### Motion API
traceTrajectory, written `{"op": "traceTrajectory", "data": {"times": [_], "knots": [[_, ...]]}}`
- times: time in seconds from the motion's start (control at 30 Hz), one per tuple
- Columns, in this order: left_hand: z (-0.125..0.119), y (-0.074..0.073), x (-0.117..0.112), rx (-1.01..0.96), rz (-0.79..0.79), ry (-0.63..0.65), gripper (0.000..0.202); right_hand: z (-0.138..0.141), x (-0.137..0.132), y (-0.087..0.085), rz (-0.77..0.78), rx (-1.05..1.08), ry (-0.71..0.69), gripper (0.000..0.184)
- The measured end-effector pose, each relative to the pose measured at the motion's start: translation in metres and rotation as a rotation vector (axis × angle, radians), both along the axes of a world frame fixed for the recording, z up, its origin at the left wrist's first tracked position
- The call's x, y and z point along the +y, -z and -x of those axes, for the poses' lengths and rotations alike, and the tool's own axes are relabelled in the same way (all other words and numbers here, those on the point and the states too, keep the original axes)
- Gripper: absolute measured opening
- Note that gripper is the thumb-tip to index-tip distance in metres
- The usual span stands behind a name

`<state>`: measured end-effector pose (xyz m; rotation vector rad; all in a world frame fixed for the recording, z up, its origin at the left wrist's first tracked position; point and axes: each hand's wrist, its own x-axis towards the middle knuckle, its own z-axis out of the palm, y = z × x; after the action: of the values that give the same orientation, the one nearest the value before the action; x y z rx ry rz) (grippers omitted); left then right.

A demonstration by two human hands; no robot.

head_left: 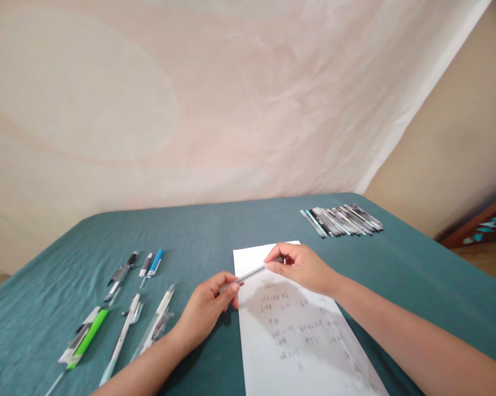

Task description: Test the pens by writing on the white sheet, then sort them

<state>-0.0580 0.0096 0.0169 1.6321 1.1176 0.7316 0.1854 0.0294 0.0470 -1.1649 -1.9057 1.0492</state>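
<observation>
A slim grey pen or refill (253, 273) spans the gap between my two hands, above the top part of a white sheet (273, 352). My left hand (212, 300) pinches its lower left end between thumb and fingers. At the upper right end, my right hand (299, 266) grips it, also in a pinch, and the fingers hide that tip. Rows of dark handwriting run down the sheet, partly in the shadow of my right arm.
A row of many pens or refills (342, 220) lies at the back right of the green-covered table (215, 225). On the left are a blue pen (155, 263), a green pen (88, 338), a white pen (121, 338) and several pen parts. A pale cloth (240, 110) hangs behind.
</observation>
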Motion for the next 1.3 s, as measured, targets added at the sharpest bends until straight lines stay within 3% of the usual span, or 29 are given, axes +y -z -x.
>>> {"op": "traceTrajectory", "data": {"times": [0.23,0.5,0.73,1.13,1.3], "knots": [[0.000,-0.006,-0.006,0.110,-0.167,0.027,0.022,-0.001,-0.004,-0.009,-0.121,-0.299,-0.186,0.023],[0.001,-0.005,-0.004,0.214,-0.296,0.009,0.021,0.003,-0.002,0.001,-0.108,-0.334,-0.247,0.025],[0.004,-0.003,-0.003,0.361,-0.440,0.066,0.018,0.003,0.000,0.007,-0.134,-0.345,-0.264,0.026],[0.010,-0.005,-0.007,0.356,-0.648,0.178,0.022,0.010,-0.007,0.003,-0.028,-0.262,-0.367,0.026],[0.007,0.003,-0.012,0.292,-0.616,0.179,0.032,0.015,-0.009,0.009,-0.035,-0.248,-0.381,0.024]]}}
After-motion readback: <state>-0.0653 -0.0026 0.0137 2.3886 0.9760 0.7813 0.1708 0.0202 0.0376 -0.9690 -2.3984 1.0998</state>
